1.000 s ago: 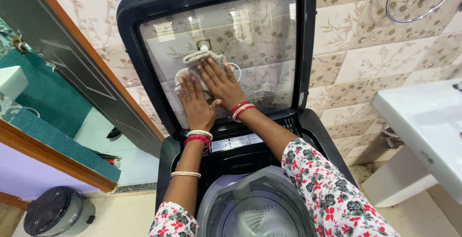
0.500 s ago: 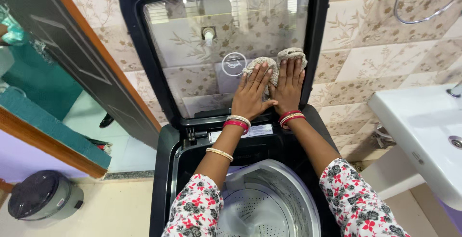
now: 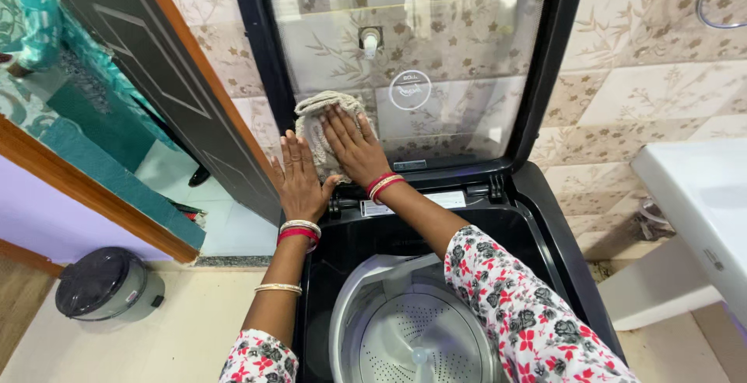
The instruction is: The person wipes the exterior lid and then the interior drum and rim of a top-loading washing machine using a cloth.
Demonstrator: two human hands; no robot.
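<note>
Pressing one cloth (image 3: 320,126): two flat, open hands, left (image 3: 299,177), right (image 3: 354,146), no grip.

1. We reach both arms forward and up, elbows low, forearms rising toward the hands.
2. Our left hand (image 3: 299,177) lies flat, palm away from us, fingers straight and held close together, thumb spread out to the right.
3. Our right hand (image 3: 350,146) sits just above and to the right of the left, also flat, fingers fanned slightly and pointing up-left.
4. The right forearm crosses inward, so the two hands sit side by side, the left thumb nearly meeting the heel of the right hand.
5. Both wrists wear red and pale bangles; the left forearm carries one more thin bangle lower down.
6. Floral sleeves cover both upper arms.
</note>
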